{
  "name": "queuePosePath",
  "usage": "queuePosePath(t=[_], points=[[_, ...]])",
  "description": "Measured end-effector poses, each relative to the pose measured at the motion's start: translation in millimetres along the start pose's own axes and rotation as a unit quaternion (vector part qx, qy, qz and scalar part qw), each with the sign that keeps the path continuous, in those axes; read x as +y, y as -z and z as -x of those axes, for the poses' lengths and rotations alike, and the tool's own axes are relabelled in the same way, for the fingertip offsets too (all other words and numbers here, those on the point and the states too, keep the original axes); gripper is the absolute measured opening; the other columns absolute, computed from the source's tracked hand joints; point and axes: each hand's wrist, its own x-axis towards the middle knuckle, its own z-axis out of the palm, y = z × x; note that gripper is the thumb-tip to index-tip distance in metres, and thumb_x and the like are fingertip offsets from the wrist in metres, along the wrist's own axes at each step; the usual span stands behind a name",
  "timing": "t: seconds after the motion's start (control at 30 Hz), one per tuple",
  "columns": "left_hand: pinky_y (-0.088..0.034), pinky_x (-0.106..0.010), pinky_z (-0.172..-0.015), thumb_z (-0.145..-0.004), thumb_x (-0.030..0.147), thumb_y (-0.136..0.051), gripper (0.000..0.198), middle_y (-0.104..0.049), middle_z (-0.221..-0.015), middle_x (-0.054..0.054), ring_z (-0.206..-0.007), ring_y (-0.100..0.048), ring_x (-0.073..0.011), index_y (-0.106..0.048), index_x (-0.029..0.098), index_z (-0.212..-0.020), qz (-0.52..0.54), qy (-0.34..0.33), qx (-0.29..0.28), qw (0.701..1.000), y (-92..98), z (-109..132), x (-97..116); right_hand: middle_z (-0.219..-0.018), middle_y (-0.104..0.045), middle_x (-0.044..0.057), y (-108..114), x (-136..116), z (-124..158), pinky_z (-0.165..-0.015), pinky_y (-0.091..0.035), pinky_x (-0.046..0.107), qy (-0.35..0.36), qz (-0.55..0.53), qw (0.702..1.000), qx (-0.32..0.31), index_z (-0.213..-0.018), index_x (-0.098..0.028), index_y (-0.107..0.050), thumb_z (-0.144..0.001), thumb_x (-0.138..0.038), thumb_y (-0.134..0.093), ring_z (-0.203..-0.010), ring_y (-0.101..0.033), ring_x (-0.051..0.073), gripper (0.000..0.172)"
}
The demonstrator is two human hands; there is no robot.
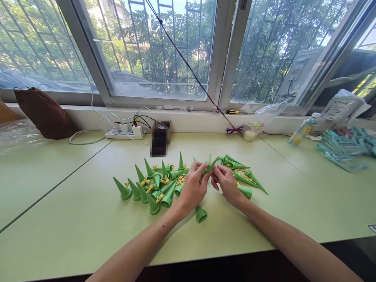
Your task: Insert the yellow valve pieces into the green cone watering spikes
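Observation:
My left hand [194, 184] is closed around a green plastic watering spike [212, 164], its point tilted up and to the right. Close beside it, my right hand [225, 181] has its fingertips pinched together at the spike's side; whatever they hold is hidden. Around both hands lie several more green cone-shaped spikes [169, 194], some standing on their wide ends and others on their sides. Small yellow valve pieces [160, 197] are scattered among them. One green spike with its round open end showing [201, 215] lies nearer to me, partly behind my left wrist.
A power strip [125, 134] with plugs and cables sits at the back left, by a small box [164, 133]. A brown bag [44, 113] stands farther left. At the right are a bottle [304, 129], a jar [251, 131] and bagged turquoise items [343, 147]. Windows rise behind the table.

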Motion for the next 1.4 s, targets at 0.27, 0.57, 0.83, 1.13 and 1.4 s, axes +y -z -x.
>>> queuePosePath(t=[0.27, 0.57, 0.83, 1.13, 1.4], points=[[-0.05, -0.023, -0.065, -0.095, 0.026, -0.048, 0.024, -0.058, -0.105, -0.005, -0.066, -0.056, -0.0097, -0.059, 0.022, -0.116, -0.004, 0.014, 0.002, 1.0, -3.6, 2.0, 1.0, -0.045, -0.038, -0.008, -0.6, -0.1, 2.0, -0.035, -0.023, 0.02, -0.009, 0.017, 1.0, 0.016, -0.063, -0.02, -0.041, -0.089, -0.052, -0.057, -0.035, -0.032, 0.005, 0.043], [-0.047, -0.023, -0.058, -0.1, 0.039, -0.035, 0.035, -0.064, -0.076, -0.001, -0.055, -0.057, -0.0109, -0.059, 0.021, -0.119, 0.05, 0.054, -0.016, 0.997, -1.1, 2.0, 9.6, -0.05, -0.035, -0.007, -2.8, -10.3, 5.9, -0.038, -0.025, 0.021, 0.041, 0.073, 0.995, 0.057, -0.064, -0.021, -0.04, -0.093, -0.051, -0.05, -0.041, -0.03, 0.007, 0.043], [-0.029, -0.017, -0.035, -0.097, 0.055, -0.031, 0.043, -0.054, -0.061, 0.005, -0.035, -0.042, -0.0059, -0.054, 0.019, -0.104, 0.288, 0.166, -0.07, 0.941, -2.7, 3.9, 12.2, -0.055, -0.042, -0.004, 0.8, -11.6, 13.0, -0.049, -0.03, 0.024, 0.182, 0.247, 0.951, 0.049, -0.064, -0.02, -0.044, -0.098, -0.039, -0.044, -0.05, -0.036, 0.01, 0.04], [-0.025, -0.014, -0.04, -0.09, 0.048, -0.054, 0.037, -0.035, -0.058, 0.01, -0.042, -0.035, -0.0035, -0.047, 0.021, -0.114, 0.312, 0.15, -0.106, 0.932, 4.0, 0.5, 14.5, -0.055, -0.031, -0.006, 5.5, -6.6, 9.5, -0.048, -0.023, 0.026, 0.186, 0.261, 0.945, 0.061, -0.063, -0.02, -0.036, -0.099, -0.041, -0.041, -0.05, -0.027, 0.01, 0.042], [-0.028, -0.015, -0.039, -0.091, 0.048, -0.053, 0.04, -0.036, -0.053, 0.011, -0.039, -0.037, -0.0043, -0.042, 0.022, -0.119, 0.331, 0.153, -0.108, 0.925, 3.4, 0.0, 15.9, -0.055, -0.027, -0.006, 7.2, -7.9, 6.4, -0.048, -0.023, 0.026, 0.18, 0.261, 0.947, 0.048, -0.062, -0.02, -0.034, -0.098, -0.04, -0.043, -0.05, -0.026, 0.009, 0.042]])
